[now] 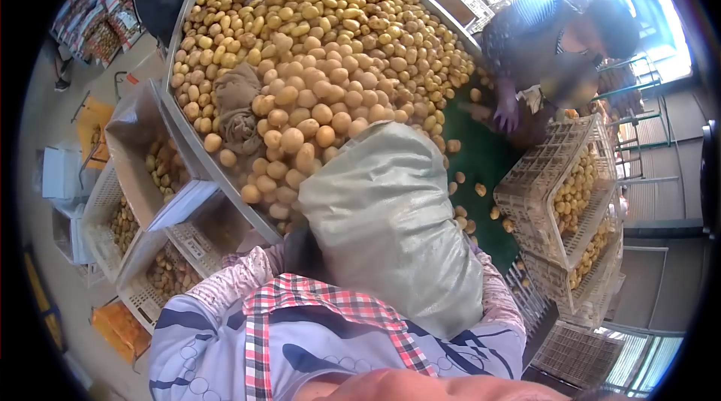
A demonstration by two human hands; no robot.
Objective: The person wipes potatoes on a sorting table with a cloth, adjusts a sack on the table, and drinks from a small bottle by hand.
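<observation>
Sack (pixel 394 209) sits between the wearer's forearms, before the potatoes (pixel 330 89). Left hand (pixel 474 248) barely shows, right hand seems hidden; openness and hold cannot be told. Even, two-sided support appears advisable.

Room between sack (pixel 390 213) and stacked crates (pixel 529 168) (loose potatoes (pixel 481 189) in the way)

A window (pixel 667 14) glares upper right; grey floor (pixel 88 84) left; ribbed wall (pixel 650 202) right.
</observation>
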